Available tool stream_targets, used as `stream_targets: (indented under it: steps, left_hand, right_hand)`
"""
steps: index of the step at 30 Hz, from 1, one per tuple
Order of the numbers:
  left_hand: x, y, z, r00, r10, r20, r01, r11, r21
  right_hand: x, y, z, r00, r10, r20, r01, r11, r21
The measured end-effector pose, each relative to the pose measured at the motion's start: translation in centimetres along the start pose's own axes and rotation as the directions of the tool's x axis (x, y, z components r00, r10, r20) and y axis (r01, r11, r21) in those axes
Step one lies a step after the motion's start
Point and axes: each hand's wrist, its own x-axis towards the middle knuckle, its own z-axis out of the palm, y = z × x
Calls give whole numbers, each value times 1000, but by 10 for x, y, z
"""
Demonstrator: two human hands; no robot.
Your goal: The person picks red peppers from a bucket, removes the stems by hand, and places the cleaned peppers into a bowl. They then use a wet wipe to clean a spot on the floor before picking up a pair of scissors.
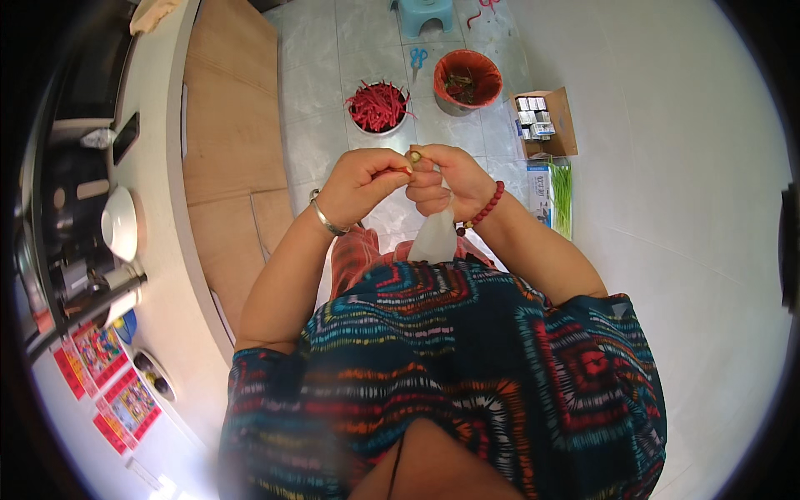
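Note:
My left hand (369, 181), a metal bangle at its wrist, pinches a slim red piece (400, 170), perhaps part of a chili pepper, between thumb and index finger. Against its fingertips is my right hand (447, 175), with red beads at the wrist and its fingers curled. A thin white sheet or bag (434, 237) hangs from the right fist over my lap. A small round greenish thing (415, 156) shows at the right index finger; whether it is a ring or a held piece, I cannot tell. Beyond my hands, red chili peppers (378, 107) fill a round bowl (384, 133) on the floor.
On the tiled floor are blue-handled scissors (418, 59), a bin with a red liner (469, 72), a blue stool (426, 15), an open carton of small boxes (565, 122) and long green stalks (562, 197). A counter (165, 156) runs along the left, a pale wall along the right.

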Motion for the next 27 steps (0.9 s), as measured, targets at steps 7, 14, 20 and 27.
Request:
stream_targets:
  steps: [7, 14, 20, 27]
  left_hand:
    - [14, -4, -118, 975, -220, -42, 220, 975, 10]
    - [55, -27, -191, 965, -261, -28, 260, 965, -14]
    - [115, -30, -217, 961, -276, -18, 276, 953, 126]
    - [201, -31, -243, 986, -164, -41, 168, 978, 121]
  right_hand:
    - [81, -37, -7, 899, -293, -326, 274, 956, -103]
    - [96, -93, -44, 595, -465, -655, 588, 808, -39]
    - [72, -172, -102, 175, -524, -834, 755, 615, -228]
    - [61, -208, -103, 117, -510, -852, 823, 530, -204]
